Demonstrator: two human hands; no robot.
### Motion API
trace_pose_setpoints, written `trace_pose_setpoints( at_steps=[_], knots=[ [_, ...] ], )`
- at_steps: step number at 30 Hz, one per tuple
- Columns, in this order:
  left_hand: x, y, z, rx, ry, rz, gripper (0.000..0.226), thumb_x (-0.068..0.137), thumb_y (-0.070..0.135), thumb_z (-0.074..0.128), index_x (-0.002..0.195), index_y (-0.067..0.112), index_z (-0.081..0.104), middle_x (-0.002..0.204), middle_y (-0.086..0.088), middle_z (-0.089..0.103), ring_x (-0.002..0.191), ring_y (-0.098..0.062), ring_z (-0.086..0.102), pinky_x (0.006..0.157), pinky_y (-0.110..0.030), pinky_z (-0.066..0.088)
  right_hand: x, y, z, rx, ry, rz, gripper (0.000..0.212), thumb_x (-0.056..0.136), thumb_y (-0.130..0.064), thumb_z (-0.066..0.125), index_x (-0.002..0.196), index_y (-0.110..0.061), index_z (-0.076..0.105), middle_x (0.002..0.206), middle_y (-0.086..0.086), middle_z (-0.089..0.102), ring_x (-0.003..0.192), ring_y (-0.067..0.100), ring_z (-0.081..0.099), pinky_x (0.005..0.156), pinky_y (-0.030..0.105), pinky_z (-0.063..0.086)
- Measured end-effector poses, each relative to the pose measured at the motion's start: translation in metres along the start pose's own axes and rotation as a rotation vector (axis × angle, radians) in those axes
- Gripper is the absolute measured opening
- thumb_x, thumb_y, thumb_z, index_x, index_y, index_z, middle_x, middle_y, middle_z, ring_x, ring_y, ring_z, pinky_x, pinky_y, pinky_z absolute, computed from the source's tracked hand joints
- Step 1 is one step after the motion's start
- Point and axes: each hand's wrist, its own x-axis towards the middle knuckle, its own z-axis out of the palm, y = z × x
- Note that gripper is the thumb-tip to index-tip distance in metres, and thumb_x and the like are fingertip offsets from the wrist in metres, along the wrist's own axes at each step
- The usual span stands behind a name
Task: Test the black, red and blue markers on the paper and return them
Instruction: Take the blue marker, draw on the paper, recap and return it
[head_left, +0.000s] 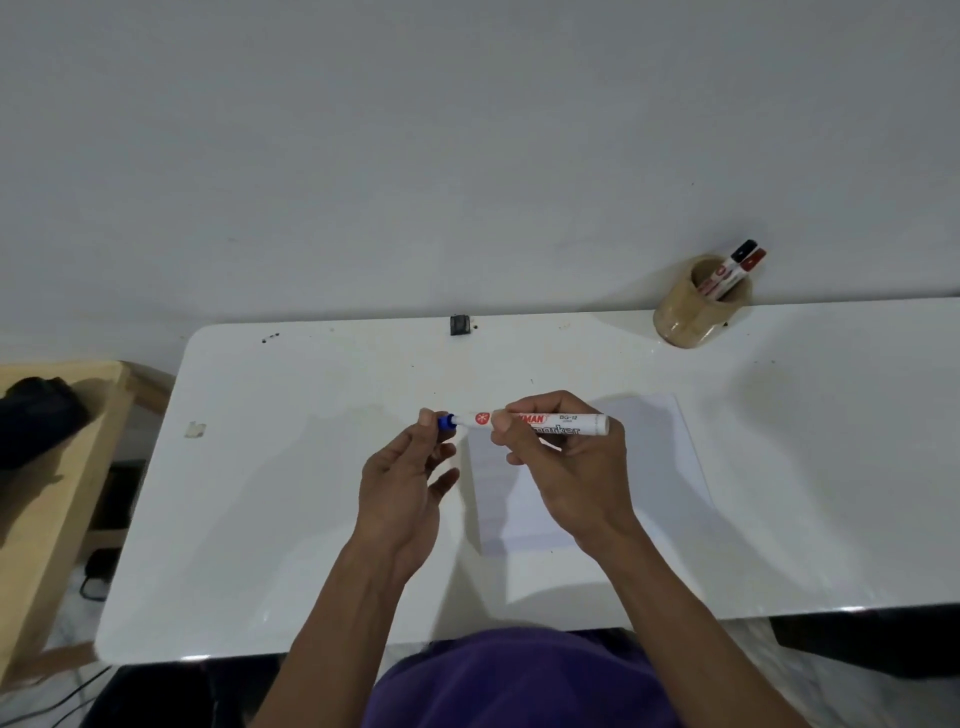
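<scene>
White marker (540, 423) with blue cap (445, 421), tan holder (691, 306), white table (291, 493), white paper (665, 467).

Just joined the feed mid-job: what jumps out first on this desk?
At the centre, the right hand holds a white marker level over the paper, while the left hand's fingers pinch its blue cap. At the table's far right edge, a tan holder keeps the black marker and red marker.

- Your hands hold the blue marker (540, 423) level above the paper (613, 467), blocking it.
- Bare table (291, 467) lies open to your left and right.
- The holder (696, 306) with two markers stands at the far right edge, its approach unobstructed.
</scene>
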Motion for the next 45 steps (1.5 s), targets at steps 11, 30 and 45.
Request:
trace_pose_setpoints(
  at_steps=[11,30,45],
  knots=[
    [-0.009,-0.001,-0.004,0.042,-0.086,0.017,0.025,0.076,0.04,0.069,0.081,0.019,0.081,0.073,0.003,0.067,0.082,-0.017,0.059,0.081,-0.037,0.049,-0.012,0.006,0.01,-0.026,0.059,0.014,0.013,0.086,-0.015,0.081,0.088,-0.004,0.075,0.08,0.012,0.079,0.075,0.024,0.079,0.066,0.036,0.064],
    [-0.001,0.007,0.092,0.436,-0.044,0.444,0.012,0.092,0.024,0.071,0.084,0.016,0.075,0.073,0.005,0.077,0.071,-0.002,0.07,0.066,-0.007,0.049,0.035,0.008,-0.067,-0.733,0.107,-0.568,0.021,0.077,-0.011,0.089,0.093,-0.012,0.077,0.089,-0.003,0.076,0.086,0.019,0.063,0.078,0.024,0.05],
    [0.034,-0.034,0.249,0.717,-0.069,0.479,0.03,0.09,0.041,0.07,0.114,0.023,0.067,0.097,0.011,0.072,0.09,0.002,0.066,0.076,-0.017,0.05,0.121,-0.035,-0.219,-0.362,0.388,-0.437,0.055,0.093,-0.007,0.074,0.142,-0.021,0.052,0.097,-0.006,0.072,0.084,-0.006,0.067,0.074,0.007,0.051]
  ],
)
